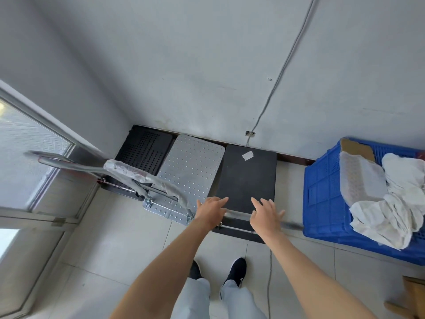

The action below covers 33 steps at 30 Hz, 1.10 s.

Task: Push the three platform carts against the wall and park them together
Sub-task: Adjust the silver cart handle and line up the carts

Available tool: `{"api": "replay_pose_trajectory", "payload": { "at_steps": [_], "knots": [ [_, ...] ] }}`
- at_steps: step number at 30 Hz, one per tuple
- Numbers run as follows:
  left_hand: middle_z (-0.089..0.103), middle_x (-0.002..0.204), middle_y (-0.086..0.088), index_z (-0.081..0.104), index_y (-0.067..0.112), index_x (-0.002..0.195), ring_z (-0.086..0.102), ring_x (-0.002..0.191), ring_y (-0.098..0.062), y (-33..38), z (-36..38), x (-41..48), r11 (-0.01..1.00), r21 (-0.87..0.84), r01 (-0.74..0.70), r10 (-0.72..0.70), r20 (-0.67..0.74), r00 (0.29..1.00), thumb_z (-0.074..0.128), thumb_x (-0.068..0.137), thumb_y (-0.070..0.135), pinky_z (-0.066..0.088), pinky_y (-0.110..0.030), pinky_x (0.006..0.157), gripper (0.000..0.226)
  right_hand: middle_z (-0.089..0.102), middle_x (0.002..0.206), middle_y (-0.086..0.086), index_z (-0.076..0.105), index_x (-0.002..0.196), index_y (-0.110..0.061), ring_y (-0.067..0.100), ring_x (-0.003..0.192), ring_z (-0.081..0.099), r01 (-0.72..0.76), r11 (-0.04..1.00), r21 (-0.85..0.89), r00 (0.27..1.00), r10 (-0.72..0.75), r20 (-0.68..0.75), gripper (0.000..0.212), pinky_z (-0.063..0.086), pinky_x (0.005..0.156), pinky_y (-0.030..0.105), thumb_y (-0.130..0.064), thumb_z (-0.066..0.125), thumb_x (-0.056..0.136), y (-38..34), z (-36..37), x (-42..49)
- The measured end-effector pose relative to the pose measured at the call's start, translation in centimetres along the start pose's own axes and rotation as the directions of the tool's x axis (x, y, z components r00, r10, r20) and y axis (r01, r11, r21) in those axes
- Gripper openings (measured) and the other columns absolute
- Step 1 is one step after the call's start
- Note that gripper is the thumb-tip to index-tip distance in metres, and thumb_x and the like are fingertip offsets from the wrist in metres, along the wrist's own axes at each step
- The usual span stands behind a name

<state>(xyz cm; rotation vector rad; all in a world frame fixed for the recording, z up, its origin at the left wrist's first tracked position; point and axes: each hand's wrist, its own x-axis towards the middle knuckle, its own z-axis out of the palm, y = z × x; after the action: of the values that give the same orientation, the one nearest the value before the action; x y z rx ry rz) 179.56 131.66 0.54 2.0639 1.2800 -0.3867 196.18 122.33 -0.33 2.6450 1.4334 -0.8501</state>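
Three platform carts stand side by side with their far ends at the wall (207, 77). A black perforated cart (145, 148) is in the corner on the left. A silver dotted cart (190, 166) is in the middle, its handle wrapped in clear plastic. A plain black cart (247, 178) with a white sticker is on the right. My left hand (210, 209) and my right hand (266, 212) hover with fingers spread over the black cart's metal handle (238, 215). Neither hand grips it.
A blue plastic crate (322, 192) filled with white wrapping and cardboard sits close on the right. A glass door (25, 157) stands at the left. A grey cable (282, 67) runs down the wall and across the tiled floor (115, 245). A wooden piece (411, 295) shows at bottom right.
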Motion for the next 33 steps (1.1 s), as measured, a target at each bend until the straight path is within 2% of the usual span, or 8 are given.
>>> {"api": "replay_pose_trajectory", "payload": {
  "at_steps": [5, 12, 15, 20, 23, 26, 28, 33],
  "knots": [
    [0.054, 0.137, -0.001, 0.046, 0.030, 0.140, 0.044, 0.129, -0.025, -4.7, -5.0, -1.7, 0.999, -0.017, 0.038, -0.040, -0.130, 0.991, 0.046, 0.097, 0.032, 0.025, -0.061, 0.108, 0.043, 0.037, 0.151, 0.006, 0.036, 0.144, -0.028, 0.028, 0.145, 0.019, 0.184, 0.983, 0.011, 0.983, -0.184, -0.008, 0.056, 0.012, 0.111, 0.070, -0.017, 0.046, 0.090, -8.3, -1.3, 1.2],
    [0.050, 0.143, 0.001, 0.046, 0.029, 0.141, 0.037, 0.137, -0.025, -16.5, -12.7, -4.7, 0.991, -0.075, 0.111, -0.129, -0.299, 0.946, 0.046, 0.099, 0.033, 0.012, -0.066, 0.114, 0.042, 0.049, 0.140, 0.009, 0.041, 0.141, -0.023, 0.030, 0.139, 0.030, 0.373, 0.928, -0.029, 0.927, -0.373, -0.031, 0.050, 0.016, 0.110, 0.070, -0.021, 0.043, 0.091, -21.5, -0.5, 1.2],
    [0.052, 0.142, 0.003, 0.047, 0.032, 0.139, 0.039, 0.136, -0.024, -22.2, -14.9, -6.0, 0.991, -0.075, 0.114, -0.132, -0.321, 0.938, 0.050, 0.097, 0.036, 0.019, -0.066, 0.110, 0.042, 0.049, 0.139, 0.009, 0.039, 0.142, -0.022, 0.029, 0.136, 0.034, 0.397, 0.917, -0.046, 0.917, -0.399, -0.024, 0.051, 0.018, 0.109, 0.068, -0.024, 0.043, 0.091, -27.1, 1.0, 0.9],
    [0.057, 0.133, 0.001, 0.050, 0.027, 0.137, 0.043, 0.130, -0.025, -30.8, -18.7, -8.1, 0.989, -0.087, 0.117, -0.139, -0.332, 0.933, 0.050, 0.097, 0.035, 0.012, -0.067, 0.110, 0.040, 0.051, 0.136, 0.010, 0.039, 0.141, -0.022, 0.031, 0.130, 0.040, 0.407, 0.912, -0.049, 0.912, -0.409, -0.035, 0.051, 0.031, 0.104, 0.065, -0.029, 0.045, 0.090, -35.4, 3.7, 0.4],
    [0.060, 0.125, 0.000, 0.055, 0.025, 0.129, 0.046, 0.126, -0.026, -35.0, -20.5, -9.3, 0.985, -0.122, 0.118, -0.154, -0.348, 0.925, 0.051, 0.096, 0.032, 0.014, -0.067, 0.108, 0.034, 0.055, 0.129, 0.010, 0.041, 0.138, -0.022, 0.031, 0.124, 0.045, 0.408, 0.911, -0.066, 0.910, -0.411, -0.055, 0.049, 0.034, 0.102, 0.064, -0.029, 0.046, 0.089, -39.5, 4.9, -0.1],
    [0.058, 0.129, 0.000, 0.051, 0.026, 0.134, 0.044, 0.128, -0.025, -38.6, -22.0, -10.4, 0.985, -0.122, 0.125, -0.161, -0.359, 0.919, 0.052, 0.097, 0.032, 0.012, -0.071, 0.109, 0.038, 0.057, 0.124, 0.009, 0.044, 0.134, -0.021, 0.029, 0.119, 0.047, 0.426, 0.901, -0.074, 0.899, -0.432, -0.077, 0.046, 0.037, 0.100, 0.061, -0.027, 0.046, 0.089, -43.1, 5.8, -0.7],
    [0.059, 0.126, -0.002, 0.053, 0.024, 0.130, 0.046, 0.126, -0.025, -40.6, -22.6, -11.0, 0.983, -0.133, 0.129, -0.170, -0.366, 0.915, 0.052, 0.096, 0.031, 0.014, -0.072, 0.108, 0.035, 0.057, 0.125, 0.009, 0.044, 0.134, -0.021, 0.029, 0.119, 0.048, 0.438, 0.895, -0.083, 0.891, -0.444, -0.093, 0.048, 0.039, 0.098, 0.060, -0.026, 0.048, 0.087, -45.2, 6.4, -1.0],
    [0.057, 0.128, 0.001, 0.048, 0.026, 0.135, 0.044, 0.128, -0.025, -44.9, -23.6, -12.7, 0.972, -0.178, 0.154, -0.212, -0.377, 0.902, 0.051, 0.096, 0.031, 0.012, -0.070, 0.108, 0.040, 0.057, 0.124, 0.010, 0.043, 0.135, -0.018, 0.030, 0.116, 0.050, 0.495, 0.859, -0.125, 0.861, -0.505, -0.058, 0.049, 0.041, 0.096, 0.051, -0.022, 0.047, 0.086, -50.2, 7.6, -1.1]
  ]
}}
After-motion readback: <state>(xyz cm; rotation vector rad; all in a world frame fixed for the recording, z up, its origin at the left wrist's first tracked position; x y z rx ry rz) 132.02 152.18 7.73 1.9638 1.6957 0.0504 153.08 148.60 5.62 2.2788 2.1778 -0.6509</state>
